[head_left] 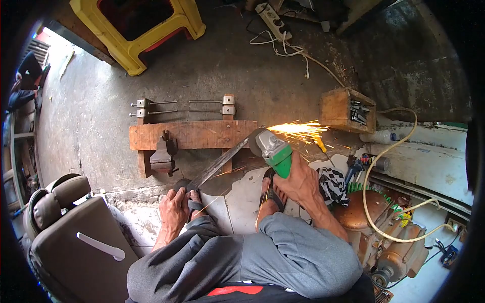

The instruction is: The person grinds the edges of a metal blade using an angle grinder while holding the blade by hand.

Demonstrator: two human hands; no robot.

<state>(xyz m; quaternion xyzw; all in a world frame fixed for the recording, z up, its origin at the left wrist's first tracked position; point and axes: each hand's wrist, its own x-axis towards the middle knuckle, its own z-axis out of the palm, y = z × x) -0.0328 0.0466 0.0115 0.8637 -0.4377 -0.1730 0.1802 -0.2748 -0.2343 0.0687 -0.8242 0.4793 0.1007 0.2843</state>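
My right hand [299, 183] is wrapped round a green angle grinder [279, 157]. The grinder's disc [256, 142] meets the upper end of a long flat metal bar [217, 165], and bright sparks [301, 130] fly off to the right. At the bar's lower end, by my sandalled foot, my left hand [173, 206] grips it with bent fingers. The bar slants up across the edge of a low wooden bench [194, 135]. A small dark vise [162, 155] is fixed to that bench, left of the bar.
A yellow stool [132, 48] stands at the far left. A wooden box [337, 110] of metal pieces, a power strip [273, 21] and a pale hose [371, 199] are to the right. Near my right knee sits a brown machine [361, 209]. A padded seat [76, 247] is left.
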